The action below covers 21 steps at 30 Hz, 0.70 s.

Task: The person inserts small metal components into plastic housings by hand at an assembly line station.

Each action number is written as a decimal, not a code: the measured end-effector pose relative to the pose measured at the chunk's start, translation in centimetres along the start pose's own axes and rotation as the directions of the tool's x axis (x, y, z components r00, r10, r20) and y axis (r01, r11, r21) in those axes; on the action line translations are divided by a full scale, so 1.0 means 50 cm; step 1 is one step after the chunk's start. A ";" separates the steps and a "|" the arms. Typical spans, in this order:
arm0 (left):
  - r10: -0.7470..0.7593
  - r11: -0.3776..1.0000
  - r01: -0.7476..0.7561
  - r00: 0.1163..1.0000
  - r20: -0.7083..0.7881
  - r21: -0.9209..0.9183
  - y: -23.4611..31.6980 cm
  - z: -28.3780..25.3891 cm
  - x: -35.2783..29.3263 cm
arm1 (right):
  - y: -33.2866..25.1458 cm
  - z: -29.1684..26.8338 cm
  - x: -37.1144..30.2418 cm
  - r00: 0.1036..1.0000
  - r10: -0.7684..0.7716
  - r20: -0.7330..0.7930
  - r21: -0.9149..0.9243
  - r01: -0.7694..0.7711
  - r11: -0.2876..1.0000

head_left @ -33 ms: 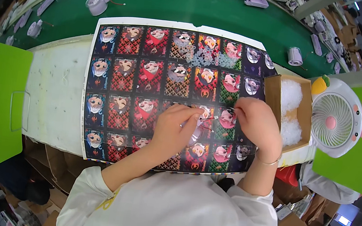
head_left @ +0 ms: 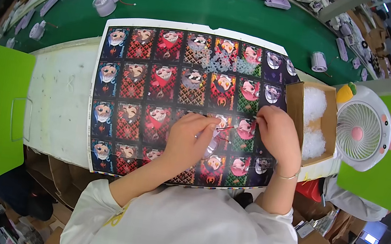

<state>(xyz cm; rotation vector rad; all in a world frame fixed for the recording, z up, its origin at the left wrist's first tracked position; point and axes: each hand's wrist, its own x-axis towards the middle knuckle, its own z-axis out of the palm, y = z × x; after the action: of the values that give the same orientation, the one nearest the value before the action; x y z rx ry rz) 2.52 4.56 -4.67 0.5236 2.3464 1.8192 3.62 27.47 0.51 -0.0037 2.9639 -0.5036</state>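
Note:
A large printed sheet [head_left: 132,99] with a grid of cartoon character pictures lies flat on the white table [head_left: 57,99]. My left hand [head_left: 188,138] rests on the sheet's lower middle, fingers closed on a thin stick-like tool [head_left: 226,126] that points right. A shiny clear plastic piece [head_left: 212,148] lies under that hand. My right hand [head_left: 277,135] is just to the right, fingertips pinched on a small thin piece [head_left: 256,117] against the sheet. The two hands nearly touch. A heap of small clear pieces [head_left: 221,61] lies on the sheet's top row.
An open cardboard box [head_left: 295,98] of white and clear bits stands right of the sheet. Beyond it is a white desk fan [head_left: 362,129] with pink ears. A green conveyor belt [head_left: 181,1] runs along the back, carrying small lilac and white parts. Green panels flank the table.

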 end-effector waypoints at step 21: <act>0.116 0.882 -0.187 0.976 -0.186 -0.432 0.023 -0.059 -0.051 | -0.079 0.088 0.121 0.906 -0.206 -0.369 0.191 0.291 0.937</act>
<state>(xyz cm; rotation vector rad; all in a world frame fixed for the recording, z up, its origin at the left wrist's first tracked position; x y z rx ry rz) 4.22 1.22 -3.07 0.5275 1.9061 2.4573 -1.88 22.16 -3.10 -0.3081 3.2328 -0.9951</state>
